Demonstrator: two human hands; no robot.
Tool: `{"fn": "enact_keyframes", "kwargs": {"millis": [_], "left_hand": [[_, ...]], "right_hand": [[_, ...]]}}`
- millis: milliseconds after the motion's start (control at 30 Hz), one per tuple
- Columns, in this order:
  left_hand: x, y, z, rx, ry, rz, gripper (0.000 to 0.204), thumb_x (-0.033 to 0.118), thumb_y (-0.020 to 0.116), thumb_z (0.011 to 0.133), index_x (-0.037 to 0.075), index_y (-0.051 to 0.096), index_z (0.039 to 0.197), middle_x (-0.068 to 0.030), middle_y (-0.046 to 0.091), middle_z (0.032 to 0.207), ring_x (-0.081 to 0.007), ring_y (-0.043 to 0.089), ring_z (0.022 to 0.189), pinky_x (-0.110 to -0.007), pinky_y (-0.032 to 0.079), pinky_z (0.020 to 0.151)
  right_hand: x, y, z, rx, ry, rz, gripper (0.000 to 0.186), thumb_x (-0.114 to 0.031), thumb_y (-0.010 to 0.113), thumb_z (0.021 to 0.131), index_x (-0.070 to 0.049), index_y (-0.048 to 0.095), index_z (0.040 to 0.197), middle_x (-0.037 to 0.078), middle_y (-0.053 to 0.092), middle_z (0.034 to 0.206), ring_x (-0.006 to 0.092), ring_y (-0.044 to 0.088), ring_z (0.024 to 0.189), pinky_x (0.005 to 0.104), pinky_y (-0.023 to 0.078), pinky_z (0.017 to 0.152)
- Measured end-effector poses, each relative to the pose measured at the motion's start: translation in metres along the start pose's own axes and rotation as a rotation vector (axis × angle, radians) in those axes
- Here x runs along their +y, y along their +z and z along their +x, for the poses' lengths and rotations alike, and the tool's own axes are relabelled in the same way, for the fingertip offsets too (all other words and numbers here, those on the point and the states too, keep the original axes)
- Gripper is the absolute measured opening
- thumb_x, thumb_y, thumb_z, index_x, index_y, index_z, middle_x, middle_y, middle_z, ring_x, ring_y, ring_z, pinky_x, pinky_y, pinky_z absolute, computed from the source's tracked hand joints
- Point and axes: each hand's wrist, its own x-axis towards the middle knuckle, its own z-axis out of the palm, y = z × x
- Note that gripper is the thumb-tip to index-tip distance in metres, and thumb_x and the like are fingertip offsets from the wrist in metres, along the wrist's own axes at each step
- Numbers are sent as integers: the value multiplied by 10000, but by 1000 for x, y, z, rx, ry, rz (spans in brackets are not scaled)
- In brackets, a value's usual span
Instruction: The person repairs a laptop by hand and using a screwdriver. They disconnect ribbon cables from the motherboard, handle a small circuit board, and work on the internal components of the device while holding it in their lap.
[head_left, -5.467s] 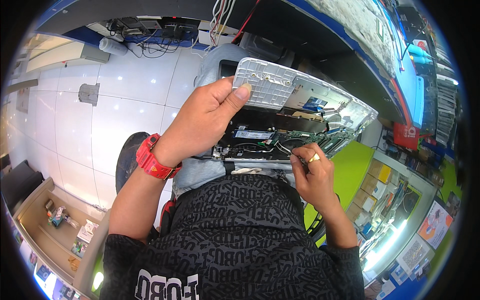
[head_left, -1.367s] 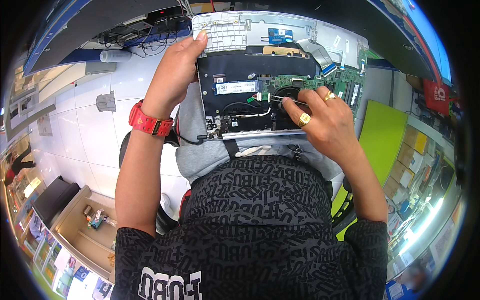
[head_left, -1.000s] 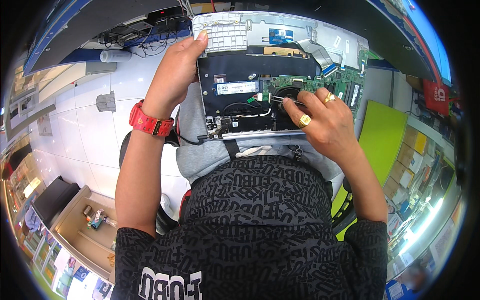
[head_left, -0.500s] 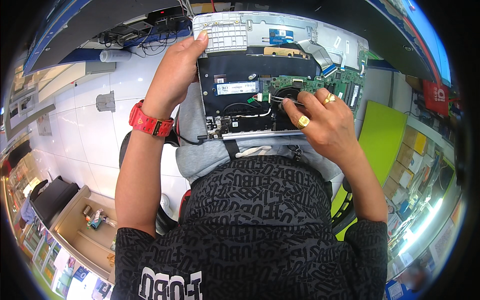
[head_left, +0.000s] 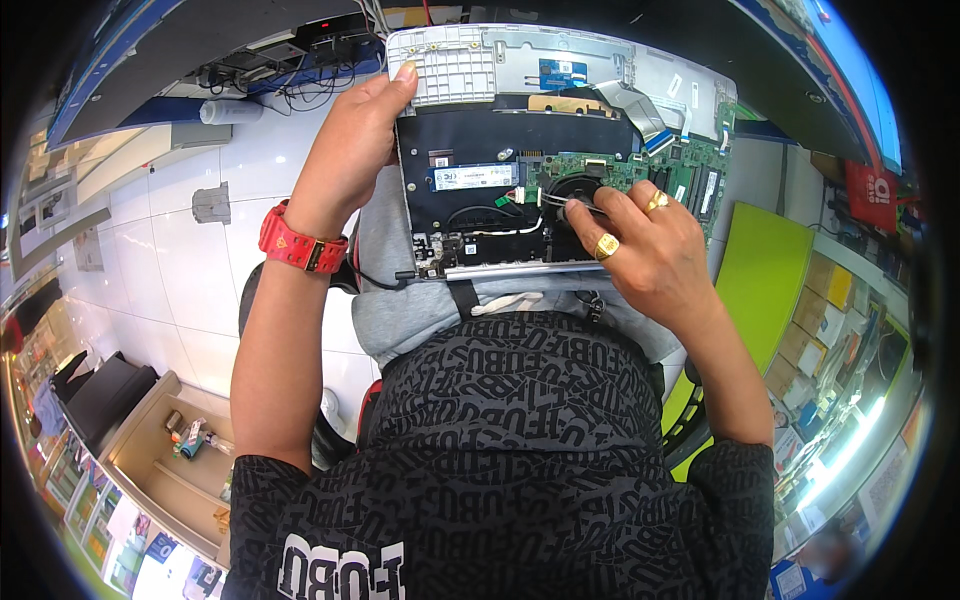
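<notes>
An opened laptop base [head_left: 465,135] rests on my lap, its inside facing up. My left hand [head_left: 352,125] grips its far left corner, thumb on the white ribbed panel. My right hand [head_left: 655,245] is closed in a pinch on thin metal tweezers [head_left: 556,198], whose tips reach beside a small connector with coloured wires [head_left: 518,195]. Beneath those fingers is a round black fan [head_left: 575,186], partly hidden. A stick-shaped drive [head_left: 474,177] sits left of the connector. The green circuit board [head_left: 684,165] fills the right side, with a loose ribbon cable [head_left: 636,112] above it.
A dark bench edge with tangled cables [head_left: 300,85] lies beyond the laptop. On the left stands an open beige drawer [head_left: 150,450] with small items inside. To the right are a lime-green panel [head_left: 755,270] and a glass display case [head_left: 850,400]. Grey pants [head_left: 400,320] lie under the laptop.
My right hand and the tweezers have shifted very slightly at the wire connector. The left hand and the laptop base have stayed practically still.
</notes>
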Motion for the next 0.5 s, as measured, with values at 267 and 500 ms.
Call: {"fn": "enact_keyframes", "kwargs": {"millis": [267, 500], "left_hand": [[9, 16, -7, 100, 31, -72, 426, 392, 514, 1125, 9, 688, 1187, -9, 729, 937, -25, 605, 689, -206, 465, 585], [5, 12, -5, 84, 31, -74, 419, 385, 516, 1125, 6, 688, 1175, -11, 729, 933, -32, 609, 691, -209, 464, 582]], "right_hand": [[0, 0, 1, -17, 36, 31, 298, -127, 667, 811, -81, 752, 1093, 36, 624, 915, 205, 614, 797, 329, 521, 605], [4, -6, 6, -52, 7, 19, 307, -119, 670, 807, -104, 760, 1100, 50, 592, 933, 215, 623, 836, 335, 531, 618]]}}
